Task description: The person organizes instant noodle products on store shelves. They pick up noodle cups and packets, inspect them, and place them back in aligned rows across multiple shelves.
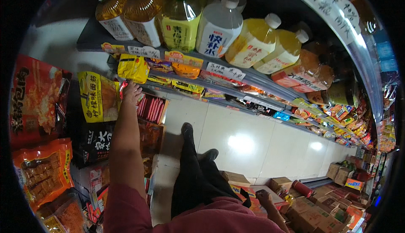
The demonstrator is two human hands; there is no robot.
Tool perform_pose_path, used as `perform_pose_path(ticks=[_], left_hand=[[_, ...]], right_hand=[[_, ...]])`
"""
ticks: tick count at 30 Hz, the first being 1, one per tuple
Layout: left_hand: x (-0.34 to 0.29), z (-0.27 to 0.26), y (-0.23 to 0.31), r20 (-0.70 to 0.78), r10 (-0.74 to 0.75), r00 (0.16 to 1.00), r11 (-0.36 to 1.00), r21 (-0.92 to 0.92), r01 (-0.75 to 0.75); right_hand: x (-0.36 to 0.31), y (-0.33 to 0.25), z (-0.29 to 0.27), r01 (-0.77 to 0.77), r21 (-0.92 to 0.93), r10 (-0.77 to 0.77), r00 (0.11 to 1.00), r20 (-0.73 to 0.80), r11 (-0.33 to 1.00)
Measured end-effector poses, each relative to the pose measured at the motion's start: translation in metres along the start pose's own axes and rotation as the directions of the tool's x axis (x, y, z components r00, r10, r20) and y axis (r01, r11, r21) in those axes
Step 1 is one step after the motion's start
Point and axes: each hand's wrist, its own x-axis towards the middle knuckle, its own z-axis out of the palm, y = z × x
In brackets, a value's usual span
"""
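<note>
My left arm stretches forward over a display of snack packs. My left hand (132,92) is at the far end of a carton of thin pink-red packets (151,108), its fingers slightly apart and bent downward. A small red packet edge shows beside it, and whether the fingertips touch it is unclear. Just beyond the fingers, a yellow snack bag (133,67) sits on the shelf edge. To the left stands a yellow pouch (99,97). My right hand (265,199) hangs low by my right side, closed; what it holds, if anything, is hidden.
Large drink bottles (219,26) line the shelf top (236,70) ahead, with snack bags on lower tiers. At left are a big red food bag (39,100) and an orange bag (44,169). Cardboard boxes (312,214) crowd the lower right. Tiled floor (228,127) runs between.
</note>
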Motion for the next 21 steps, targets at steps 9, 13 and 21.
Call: perform_pose_path(ticks=[9, 13, 21], left_hand=[[-0.018, 0.016, 0.019, 0.137, -0.033, 0.990, 0.999, 0.024, 0.030], [0.038, 0.008, 0.017, 0.127, -0.067, 0.990, 0.998, 0.000, 0.068], [0.099, 0.011, 0.003, -0.076, 0.056, 0.996, 0.997, -0.043, -0.060]], right_hand=[[-0.012, 0.016, 0.037, -0.095, 0.034, 0.096, 0.994, -0.047, 0.995], [-0.029, 0.001, 0.052, -0.150, 0.078, 0.154, 0.987, -0.055, 0.986], [-0.038, -0.047, 0.110, -0.156, 0.227, 0.173, 0.983, -0.057, 0.961]])
